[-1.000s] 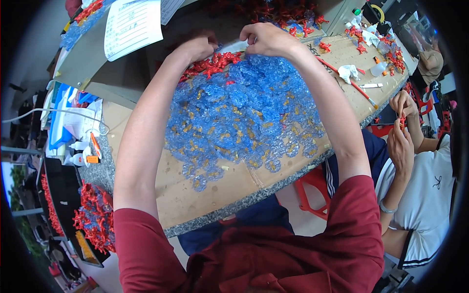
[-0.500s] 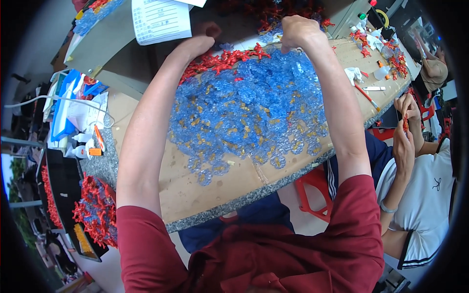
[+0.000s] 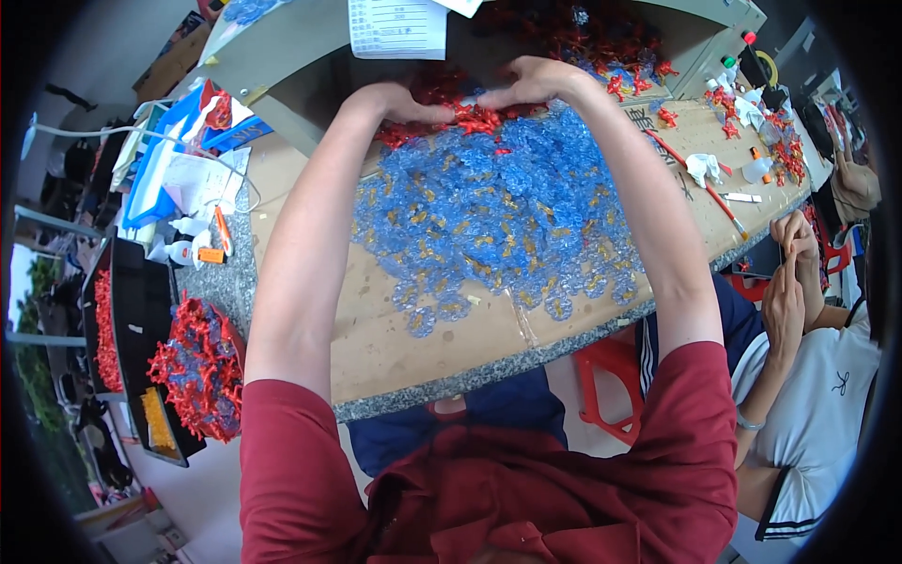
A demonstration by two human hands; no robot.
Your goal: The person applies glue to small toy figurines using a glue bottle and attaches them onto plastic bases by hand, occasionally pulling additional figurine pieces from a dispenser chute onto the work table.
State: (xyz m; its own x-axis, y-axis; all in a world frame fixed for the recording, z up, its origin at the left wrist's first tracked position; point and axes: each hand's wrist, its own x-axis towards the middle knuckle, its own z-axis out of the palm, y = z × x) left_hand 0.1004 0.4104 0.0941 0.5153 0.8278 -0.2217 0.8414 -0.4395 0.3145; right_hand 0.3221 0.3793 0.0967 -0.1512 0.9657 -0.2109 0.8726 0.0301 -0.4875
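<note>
A wide heap of clear blue plastic pieces (image 3: 507, 197), many with small yellow bits in them, covers the middle of the cardboard-topped table. Along its far edge lie red branching plastic pieces (image 3: 476, 120). My left hand (image 3: 402, 101) reaches in from the left with fingers stretched toward these red pieces, touching or nearly touching them. From the other side my right hand (image 3: 537, 83) points its outstretched fingers inward, just above the same red pieces. Neither hand shows a firm grip. Part of the fingers is in shadow under the grey shelf.
The grey shelf (image 3: 301, 70) overhangs the far side, a printed paper slip (image 3: 397, 28) hanging from it. More red pieces (image 3: 601, 42) lie beneath. Right: a red-handled brush (image 3: 723, 209) and a glue bottle (image 3: 756, 169). Left: a blue tray (image 3: 160, 179) and black bins (image 3: 127, 320). A co-worker (image 3: 799, 395) sits at right.
My hands have come closer together over the far edge of the heap, the left moving right and the right moving left. Red pieces there are now bunched between them. The view has shifted slightly.
</note>
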